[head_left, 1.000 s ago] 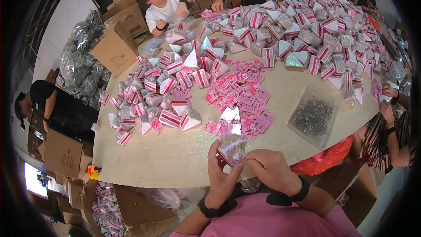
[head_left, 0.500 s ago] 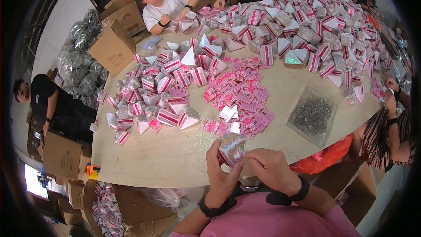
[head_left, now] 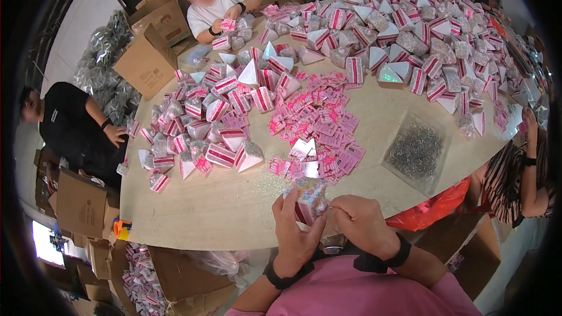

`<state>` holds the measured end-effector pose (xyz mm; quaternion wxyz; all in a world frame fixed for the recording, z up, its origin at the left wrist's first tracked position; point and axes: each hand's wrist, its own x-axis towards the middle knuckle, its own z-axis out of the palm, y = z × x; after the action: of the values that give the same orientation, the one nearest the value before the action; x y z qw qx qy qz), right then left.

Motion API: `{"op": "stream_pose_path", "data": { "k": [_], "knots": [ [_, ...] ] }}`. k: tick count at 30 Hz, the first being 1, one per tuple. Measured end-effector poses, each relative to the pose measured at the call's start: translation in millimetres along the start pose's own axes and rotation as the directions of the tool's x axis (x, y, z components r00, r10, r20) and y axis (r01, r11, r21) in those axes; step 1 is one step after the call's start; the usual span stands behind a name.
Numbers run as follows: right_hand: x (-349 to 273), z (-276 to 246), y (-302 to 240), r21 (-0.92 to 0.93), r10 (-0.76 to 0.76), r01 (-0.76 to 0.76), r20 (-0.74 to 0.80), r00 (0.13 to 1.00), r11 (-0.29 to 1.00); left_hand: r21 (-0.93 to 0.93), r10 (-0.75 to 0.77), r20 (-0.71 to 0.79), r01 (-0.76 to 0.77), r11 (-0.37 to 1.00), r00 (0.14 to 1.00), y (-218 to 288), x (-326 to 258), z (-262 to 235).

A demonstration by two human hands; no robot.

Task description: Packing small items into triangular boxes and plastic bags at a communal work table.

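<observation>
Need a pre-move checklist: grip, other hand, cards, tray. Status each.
1. Cake slice gripped by left hand: ok, between thumb and fingers.
2. Right hand at the slice: ok, curled fingers beside its right side.
3. Anything pinched in the right hand: cannot tell, too small.
4. Pink cards neatly stacked: not ok, loose overlapping pile.
5. Tray stocked: ok, small metal pieces inside.
</observation>
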<state>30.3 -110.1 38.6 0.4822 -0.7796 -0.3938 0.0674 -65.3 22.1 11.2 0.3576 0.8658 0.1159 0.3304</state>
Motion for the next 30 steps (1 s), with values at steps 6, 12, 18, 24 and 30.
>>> {"op": "stream_pose_path", "data": {
  "k": [6, 12, 18, 24, 30],
  "knots": [
    [-0.3, 3.8, 2.4, -0.036, 0.039, -0.039, -0.004, 0.999, 0.999, 0.027, -0.039, -0.001, 0.039, 0.999, 0.999, 3.5, 1.3, 2.7],
    [-0.4, 21.3, 8.0, -0.046, 0.03, -0.031, -0.025, 0.999, 0.998, 0.127, -0.068, 0.062, 0.059, 0.99, 0.996, -12.1, -4.6, 7.7],
    [-3.7, 22.1, 27.7, 0.352, 0.339, -0.329, 0.035, 0.94, 0.876, -0.048, -0.099, 0.093, 0.104, 0.993, 0.991, -9.6, -4.6, 9.6],
    [1.6, 31.7, 10.2, 0.547, 0.42, -0.461, 0.209, 0.883, 0.698, -0.086, -0.174, 0.08, 0.18, 0.98, 0.982, -14.7, -18.3, 0.7],
    [-1.7, 44.2, 49.7, 0.546, 0.387, -0.496, 0.311, 0.868, 0.675, -0.075, -0.261, 0.103, 0.269, 0.96, 0.96, -13.1, -17.3, -13.8]
  ]
}}
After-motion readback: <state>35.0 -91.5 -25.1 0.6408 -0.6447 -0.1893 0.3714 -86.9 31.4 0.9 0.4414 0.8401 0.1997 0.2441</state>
